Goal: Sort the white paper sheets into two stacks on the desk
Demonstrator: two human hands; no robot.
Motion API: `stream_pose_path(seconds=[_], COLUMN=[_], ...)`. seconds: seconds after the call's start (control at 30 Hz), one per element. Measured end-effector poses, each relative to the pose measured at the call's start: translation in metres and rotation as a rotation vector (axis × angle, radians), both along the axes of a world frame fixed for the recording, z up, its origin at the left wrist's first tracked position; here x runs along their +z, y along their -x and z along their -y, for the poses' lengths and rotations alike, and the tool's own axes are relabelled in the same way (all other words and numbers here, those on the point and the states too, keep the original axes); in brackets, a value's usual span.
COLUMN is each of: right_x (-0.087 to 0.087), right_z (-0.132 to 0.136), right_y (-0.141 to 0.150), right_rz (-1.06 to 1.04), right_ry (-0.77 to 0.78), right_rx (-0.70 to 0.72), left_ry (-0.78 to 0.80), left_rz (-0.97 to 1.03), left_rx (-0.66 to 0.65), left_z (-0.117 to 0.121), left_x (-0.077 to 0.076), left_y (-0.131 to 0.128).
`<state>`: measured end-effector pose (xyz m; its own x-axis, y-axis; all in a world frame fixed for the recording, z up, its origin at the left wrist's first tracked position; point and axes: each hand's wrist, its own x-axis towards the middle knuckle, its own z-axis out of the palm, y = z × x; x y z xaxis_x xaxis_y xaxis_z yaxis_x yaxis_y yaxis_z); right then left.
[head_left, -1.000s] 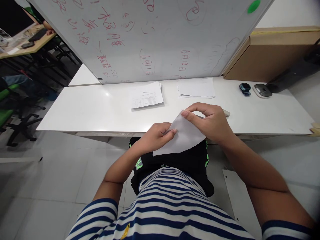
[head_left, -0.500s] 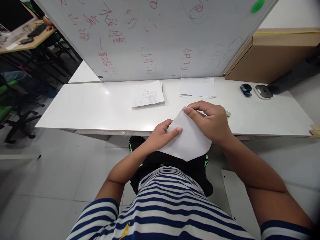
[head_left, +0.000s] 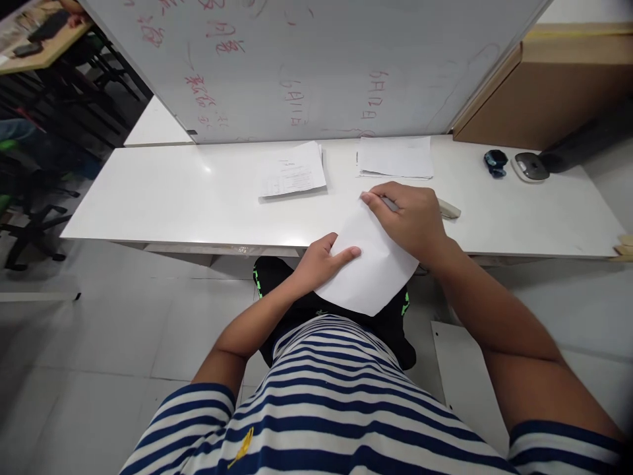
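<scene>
A white sheet of paper (head_left: 368, 270) is held tilted above my lap, at the front edge of the white desk. My left hand (head_left: 324, 262) grips its left side, thumb on top and fingers beneath. At the paper's far corner, my right hand (head_left: 408, 214) pinches it between thumb and fingers. Just beyond the right hand lies a pale stapler-like object (head_left: 449, 210), partly hidden by that hand. Further back are a printed stack of papers (head_left: 294, 173) and a second stack of sheets (head_left: 395, 157).
A whiteboard (head_left: 326, 79) with red writing stands along the desk's (head_left: 173, 198) back edge. At the right are a dark watch (head_left: 495, 162), a grey-and-white mouse-like device (head_left: 531, 167) and a cardboard box (head_left: 568, 92). Another person's hand (head_left: 76, 20) rests on a far table at upper left.
The view has tilted down slightly, so the desk sits higher. Both hands keep their hold on the paper, and more of the stapler-like object shows beside my right hand.
</scene>
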<state>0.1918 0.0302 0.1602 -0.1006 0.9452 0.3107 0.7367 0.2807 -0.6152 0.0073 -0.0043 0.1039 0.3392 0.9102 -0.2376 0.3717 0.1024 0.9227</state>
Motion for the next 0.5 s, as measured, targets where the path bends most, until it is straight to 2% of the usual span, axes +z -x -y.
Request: stream_pose_path(seconds=[0.07, 0.13, 0.27, 0.37, 0.5], right_x=[-0.009, -0.022, -0.052, -0.071, -0.085], right_z=[-0.011, -0.024, -0.045, -0.051, -0.050], right_y=[0.000, -0.001, -0.001, 0.002, 0.004], right_rz=[0.013, 0.029, 0.060, 0.035, -0.112], right_ry=[0.045, 0.095, 0.171, 0.161, 0.116], right_rx=[0.004, 0.009, -0.033, -0.098, -0.150], left_ry=[0.077, 0.091, -0.140, -0.278, -0.319], left_rz=[0.023, -0.031, -0.382, -0.628, -0.729], left_rx=[-0.014, -0.023, -0.060, -0.148, -0.244], left_z=[0.000, -0.004, -0.023, -0.043, -0.063], left_x=[-0.007, -0.012, -0.016, -0.015, -0.009], left_y=[0.002, 0.004, 0.011, 0.017, 0.024])
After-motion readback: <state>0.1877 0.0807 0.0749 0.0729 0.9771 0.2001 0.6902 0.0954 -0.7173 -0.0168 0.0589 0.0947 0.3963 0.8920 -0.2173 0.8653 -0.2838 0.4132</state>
